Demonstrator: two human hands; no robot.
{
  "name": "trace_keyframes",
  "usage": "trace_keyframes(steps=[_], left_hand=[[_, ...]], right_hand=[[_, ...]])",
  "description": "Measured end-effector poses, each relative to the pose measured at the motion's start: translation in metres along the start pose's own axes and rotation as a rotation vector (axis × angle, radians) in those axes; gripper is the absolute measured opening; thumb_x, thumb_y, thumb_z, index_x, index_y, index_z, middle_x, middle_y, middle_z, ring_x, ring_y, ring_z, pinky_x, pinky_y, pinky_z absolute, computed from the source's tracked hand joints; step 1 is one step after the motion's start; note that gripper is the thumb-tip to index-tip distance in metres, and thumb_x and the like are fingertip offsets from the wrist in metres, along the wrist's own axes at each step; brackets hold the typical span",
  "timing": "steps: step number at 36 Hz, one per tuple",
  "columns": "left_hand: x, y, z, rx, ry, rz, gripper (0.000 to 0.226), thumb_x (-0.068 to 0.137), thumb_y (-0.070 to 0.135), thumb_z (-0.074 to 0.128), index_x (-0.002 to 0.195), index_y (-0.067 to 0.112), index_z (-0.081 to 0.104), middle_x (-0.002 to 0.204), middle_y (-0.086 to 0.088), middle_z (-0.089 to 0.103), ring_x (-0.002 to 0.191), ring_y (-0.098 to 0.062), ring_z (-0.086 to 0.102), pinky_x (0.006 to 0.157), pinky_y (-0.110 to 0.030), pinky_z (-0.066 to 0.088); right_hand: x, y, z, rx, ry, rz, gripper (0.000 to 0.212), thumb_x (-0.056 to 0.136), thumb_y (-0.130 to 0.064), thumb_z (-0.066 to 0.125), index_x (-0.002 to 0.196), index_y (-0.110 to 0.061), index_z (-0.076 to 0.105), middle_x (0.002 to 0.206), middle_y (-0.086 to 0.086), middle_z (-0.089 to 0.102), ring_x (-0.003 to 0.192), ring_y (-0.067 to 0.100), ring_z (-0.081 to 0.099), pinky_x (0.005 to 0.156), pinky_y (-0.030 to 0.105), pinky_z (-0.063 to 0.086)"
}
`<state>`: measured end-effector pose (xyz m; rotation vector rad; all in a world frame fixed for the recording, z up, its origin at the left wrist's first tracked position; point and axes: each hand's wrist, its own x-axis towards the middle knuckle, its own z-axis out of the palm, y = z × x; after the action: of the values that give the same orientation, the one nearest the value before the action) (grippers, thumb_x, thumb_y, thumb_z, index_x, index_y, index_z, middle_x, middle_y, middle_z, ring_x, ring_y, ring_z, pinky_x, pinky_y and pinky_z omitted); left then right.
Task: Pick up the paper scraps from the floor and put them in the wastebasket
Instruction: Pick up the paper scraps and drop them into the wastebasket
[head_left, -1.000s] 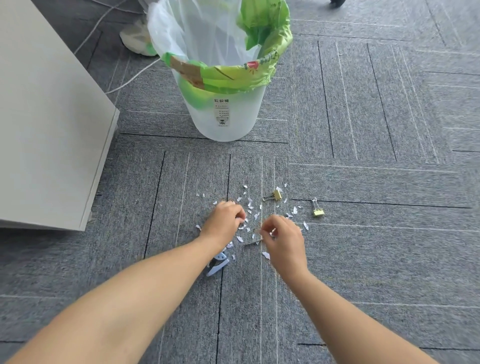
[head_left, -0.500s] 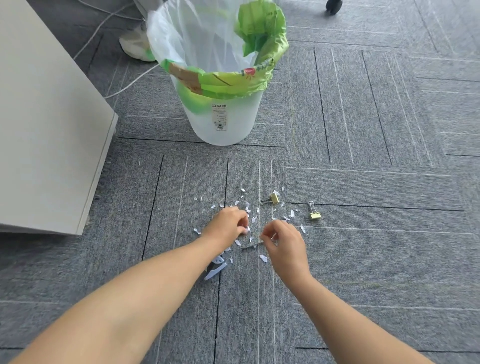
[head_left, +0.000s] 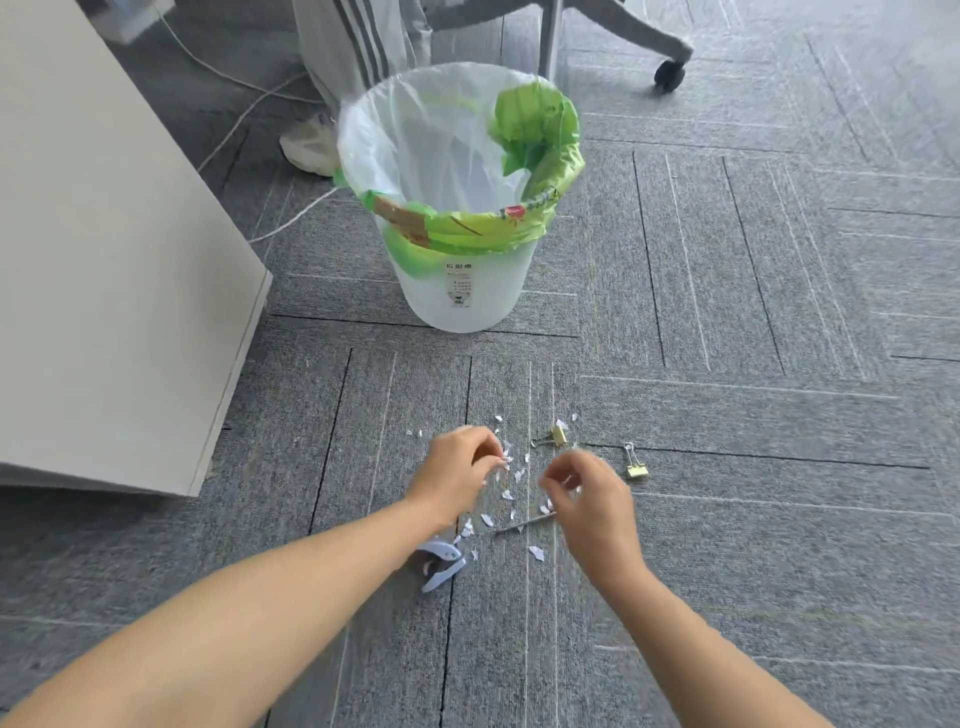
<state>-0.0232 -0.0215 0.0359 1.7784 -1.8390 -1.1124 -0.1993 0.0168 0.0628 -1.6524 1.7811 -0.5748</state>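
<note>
Lifted off the carpet (head_left: 727, 545) since a moment ago: left hand (head_left: 457, 470) curled, pinching paper scraps (head_left: 508, 495); right hand (head_left: 592, 499) curled, contents blurred, cannot tell. Most scraps still scattered near; wastebasket (head_left: 467, 296) far. Likely first carry.

The paper scraps (head_left: 506, 495) lie on the carpet (head_left: 727, 519) before the wastebasket (head_left: 467, 301), binder clips (head_left: 636, 469) at their right.

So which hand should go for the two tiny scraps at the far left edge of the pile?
Left, probably. The left hand is just beside those scraps, while the right hand is across the pile, nearer the rightmost binder clip. Blur hides what either hand already holds.
</note>
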Motion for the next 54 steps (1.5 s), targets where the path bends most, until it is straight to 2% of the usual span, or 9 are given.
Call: trace_keyframes(steps=[11, 20, 26, 32, 38, 41, 47, 50, 54], left_hand=[[0.022, 0.147, -0.174, -0.237, 0.348, 0.367, 0.011, 0.082, 0.009, 0.074, 0.083, 0.018, 0.068, 0.080, 0.008, 0.068, 0.076, -0.002, 0.063, 0.072, -0.011, 0.047], [0.081, 0.192, -0.272, -0.136, 0.436, 0.165, 0.003, 0.084, 0.017, 0.072, 0.082, 0.016, 0.071, 0.076, 0.006, 0.067, 0.069, -0.004, 0.057, 0.064, -0.004, 0.041], [0.117, 0.177, -0.267, 0.031, 0.415, 0.050, 0.005, 0.081, 0.019, 0.076, 0.079, 0.016, 0.072, 0.076, 0.006, 0.066, 0.070, -0.005, 0.056, 0.056, -0.008, 0.033], [0.142, 0.138, -0.246, 0.208, 0.312, -0.034, 0.019, 0.090, 0.018, 0.063, 0.099, 0.027, 0.076, 0.107, 0.002, 0.073, 0.102, -0.021, 0.066, 0.092, -0.032, 0.051], [0.136, 0.124, -0.236, 0.400, 0.265, -0.005, 0.046, 0.096, 0.007, 0.043, 0.131, 0.032, 0.058, 0.134, 0.000, 0.060, 0.124, -0.027, 0.052, 0.109, -0.038, 0.035], [0.135, 0.115, -0.233, 0.383, 0.299, -0.032, 0.047, 0.090, 0.006, 0.050, 0.122, 0.038, 0.063, 0.128, 0.003, 0.063, 0.121, -0.024, 0.053, 0.103, -0.037, 0.038], [0.117, 0.120, -0.223, 0.402, 0.500, 0.122, 0.017, 0.093, 0.038, 0.059, 0.104, 0.032, 0.071, 0.096, 0.010, 0.072, 0.100, -0.017, 0.060, 0.096, -0.039, 0.035], [0.108, 0.114, -0.212, 0.266, 0.468, 0.237, 0.058, 0.094, 0.005, 0.048, 0.144, 0.034, 0.041, 0.135, 0.001, 0.057, 0.121, -0.023, 0.053, 0.099, -0.040, 0.043], [0.084, 0.096, -0.191, 0.218, 0.425, 0.370, 0.082, 0.089, -0.006, 0.047, 0.154, 0.034, 0.015, 0.160, 0.006, 0.020, 0.147, -0.015, 0.017, 0.111, -0.030, 0.028]], right_hand=[[0.092, -0.151, -0.110, 0.199, 0.314, -0.274, 0.017, 0.080, -0.011, 0.075, 0.078, -0.021, 0.062, 0.076, -0.010, 0.063, 0.073, 0.008, 0.058, 0.067, 0.025, 0.046], [0.164, -0.258, -0.173, 0.031, 0.217, -0.208, 0.005, 0.081, -0.019, 0.072, 0.084, -0.021, 0.069, 0.084, -0.008, 0.070, 0.073, 0.010, 0.058, 0.060, 0.027, 0.039], [0.203, -0.246, -0.147, -0.027, 0.171, -0.068, 0.011, 0.078, -0.021, 0.075, 0.089, -0.022, 0.076, 0.089, -0.001, 0.074, 0.084, 0.020, 0.065, 0.072, 0.029, 0.049], [0.219, -0.218, -0.111, -0.249, 0.083, -0.075, 0.028, 0.082, -0.026, 0.070, 0.108, -0.034, 0.069, 0.099, -0.006, 0.073, 0.104, 0.019, 0.061, 0.104, 0.040, 0.035], [0.221, -0.209, -0.099, -0.288, 0.120, -0.108, 0.015, 0.083, -0.030, 0.070, 0.096, -0.031, 0.063, 0.083, -0.007, 0.074, 0.098, 0.017, 0.062, 0.096, 0.035, 0.031], [0.221, -0.205, -0.093, -0.280, 0.138, -0.175, 0.006, 0.090, -0.032, 0.059, 0.089, -0.030, 0.065, 0.078, -0.006, 0.073, 0.090, 0.017, 0.064, 0.092, 0.035, 0.026], [0.203, -0.195, -0.081, -0.344, 0.186, -0.473, 0.025, 0.094, -0.027, 0.052, 0.117, -0.034, 0.061, 0.116, -0.015, 0.064, 0.110, 0.016, 0.048, 0.091, 0.038, 0.025], [0.183, -0.183, -0.076, -0.298, 0.296, -0.573, 0.039, 0.087, -0.023, 0.061, 0.124, -0.032, 0.055, 0.133, -0.013, 0.051, 0.120, 0.019, 0.038, 0.092, 0.038, 0.030], [0.154, -0.154, -0.064, -0.166, 0.333, -0.586, 0.048, 0.082, -0.019, 0.062, 0.128, -0.030, 0.052, 0.136, -0.011, 0.046, 0.121, 0.018, 0.036, 0.090, 0.033, 0.032]])
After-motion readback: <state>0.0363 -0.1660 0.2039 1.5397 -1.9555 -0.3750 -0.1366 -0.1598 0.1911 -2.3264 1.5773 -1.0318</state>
